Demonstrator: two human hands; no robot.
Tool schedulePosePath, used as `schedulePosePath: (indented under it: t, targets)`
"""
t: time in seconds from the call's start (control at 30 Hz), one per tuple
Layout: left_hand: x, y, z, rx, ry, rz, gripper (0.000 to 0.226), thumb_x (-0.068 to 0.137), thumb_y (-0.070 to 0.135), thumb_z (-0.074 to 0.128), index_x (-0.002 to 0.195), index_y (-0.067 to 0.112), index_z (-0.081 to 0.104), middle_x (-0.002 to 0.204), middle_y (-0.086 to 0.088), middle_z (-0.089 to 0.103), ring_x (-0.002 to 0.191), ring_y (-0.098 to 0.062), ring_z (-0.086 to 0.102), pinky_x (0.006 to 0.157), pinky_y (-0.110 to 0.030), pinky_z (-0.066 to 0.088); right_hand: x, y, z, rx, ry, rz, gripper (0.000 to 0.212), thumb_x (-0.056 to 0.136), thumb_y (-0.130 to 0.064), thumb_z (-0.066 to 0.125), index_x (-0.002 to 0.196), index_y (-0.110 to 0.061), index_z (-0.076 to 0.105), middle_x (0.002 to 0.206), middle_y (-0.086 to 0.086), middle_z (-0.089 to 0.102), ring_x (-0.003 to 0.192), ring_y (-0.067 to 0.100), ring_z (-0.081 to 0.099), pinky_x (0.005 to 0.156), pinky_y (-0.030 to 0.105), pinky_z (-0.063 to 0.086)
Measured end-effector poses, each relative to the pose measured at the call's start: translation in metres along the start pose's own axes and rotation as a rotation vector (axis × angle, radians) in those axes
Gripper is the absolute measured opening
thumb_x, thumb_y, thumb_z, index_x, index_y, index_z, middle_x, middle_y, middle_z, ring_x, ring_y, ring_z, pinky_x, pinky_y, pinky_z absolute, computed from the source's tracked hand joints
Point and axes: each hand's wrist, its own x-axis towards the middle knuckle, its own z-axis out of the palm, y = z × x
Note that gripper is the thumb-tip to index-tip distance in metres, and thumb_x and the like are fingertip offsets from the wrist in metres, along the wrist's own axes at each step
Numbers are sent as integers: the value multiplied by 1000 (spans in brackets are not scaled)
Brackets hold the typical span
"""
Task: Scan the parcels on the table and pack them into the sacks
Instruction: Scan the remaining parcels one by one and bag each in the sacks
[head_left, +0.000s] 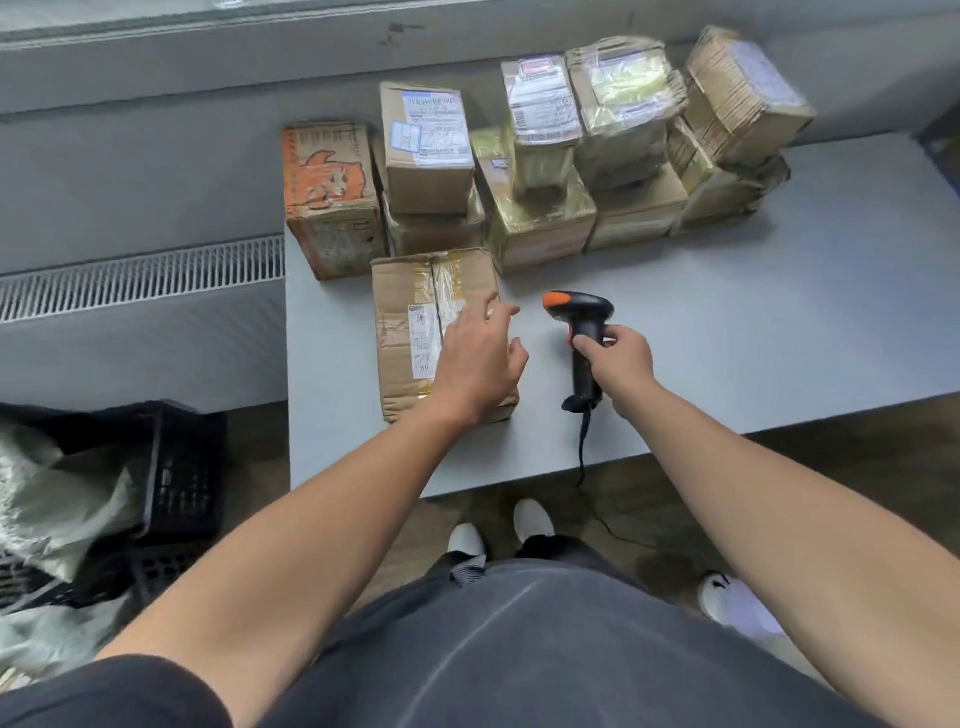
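Scan step is in hand. The right hand (621, 364) is wrapped round the grip of the scanner (582, 322) with a finger up by the trigger. The orange-capped scanner head sits just past those fingertips, aimed roughly left toward the near parcel (410, 332). The left hand (478, 358) is spread, fingers straight and loose, gripping nothing. It lies over the right half of that parcel; I can't tell if it presses or just hovers. The white label (423, 338) is just left of the left fingertips, partly hidden by them. The other parcels (571, 156) are stacked beyond both sets of fingertips, well apart from them, at the back of the table (727, 312). The sack (57, 499) is on the floor, down and far left of the left hand, beside a black crate (182, 467). I can't see into the sack, but with that stack waiting, most of the job looks ahead. Next move calls for getting the left fingers off the label, dipping the scanner head onto the barcode and pulling the trigger, then gripping the parcel and carrying it left to the sack. The cable (582, 452) hangs off the table edge below the right hand, a possible snag.
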Motion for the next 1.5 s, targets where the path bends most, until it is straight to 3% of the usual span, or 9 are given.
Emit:
schedulePosePath:
  t: [0.33, 0.5, 0.67, 0.8, 0.93, 1.1, 1.27, 1.37, 1.5]
  targets:
    - [19, 25, 29, 70, -126, 21, 41, 91, 22, 55, 131, 11, 53, 144, -14, 43, 132, -30, 43, 105, -45, 40, 33, 23, -22, -17, -3, 29, 29, 92, -19, 63, 119, -12, 56, 111, 6, 66, 105, 26, 63, 90, 37, 52]
    - [27, 23, 28, 65, -56, -43, 40, 93, 22, 54, 130, 9, 53, 145, -14, 41, 129, -32, 45, 102, -43, 40, 45, 17, -33, -83, 7, 42, 36, 93, -17, 56, 128, -6, 55, 113, 5, 59, 103, 23, 55, 85, 27, 42]
    - [28, 4, 16, 63, 26, -188, 43, 92, 21, 55, 132, 7, 52, 145, -18, 40, 135, -33, 38, 107, -45, 36, 52, 1, -22, -123, 34, 47, 49, 92, -24, 54, 137, -7, 43, 128, 13, 58, 122, 34, 50, 97, 36, 43]
    - [15, -12, 8, 83, 80, -328, 43, 92, 24, 55, 132, 8, 52, 146, -17, 39, 136, -33, 37, 106, -45, 34, 47, -10, -2, -266, 29, 126, 53, 92, -31, 53, 135, -4, 37, 145, 22, 37, 133, 42, 34, 92, 41, 35]
    - [1, -25, 2, 115, 127, -417, 45, 92, 26, 55, 134, 9, 50, 145, -15, 39, 132, -33, 41, 105, -45, 36, 42, -20, 9, -414, 37, -14, 66, 91, -27, 52, 149, -9, 26, 162, 24, 1, 147, 46, 5, 118, 54, 14]
    - [-12, -38, -2, 163, 169, -548, 54, 92, 31, 54, 141, 13, 40, 150, -16, 33, 137, -34, 33, 108, -45, 33, 30, -35, 26, -316, -142, -402, 61, 95, -27, 52, 150, -9, 34, 160, 13, 26, 148, 30, 20, 120, 42, 19]
    - [-25, -47, -6, 94, 133, -788, 68, 97, 41, 49, 152, 15, 21, 158, -14, 22, 144, -33, 23, 113, -50, 26, 14, -40, 45, -293, -498, -364, 65, 99, -42, 53, 151, -8, 33, 154, 9, 41, 140, 25, 39, 105, 31, 33]
    - [-32, -49, -8, -62, 94, -819, 72, 98, 41, 49, 155, 15, 13, 154, -13, 31, 138, -33, 36, 110, -47, 33, 11, -33, 51, -289, -593, -329, 67, 98, -47, 55, 150, -9, 33, 149, 6, 46, 134, 23, 46, 94, 26, 35]
    - [-35, -46, -11, -164, 126, -843, 73, 98, 36, 51, 156, 16, 11, 154, -10, 33, 138, -29, 38, 109, -43, 34, 10, -26, 59, -210, -651, -331, 67, 95, -43, 61, 149, -18, 33, 141, -1, 52, 120, 14, 53, 97, 30, 45]
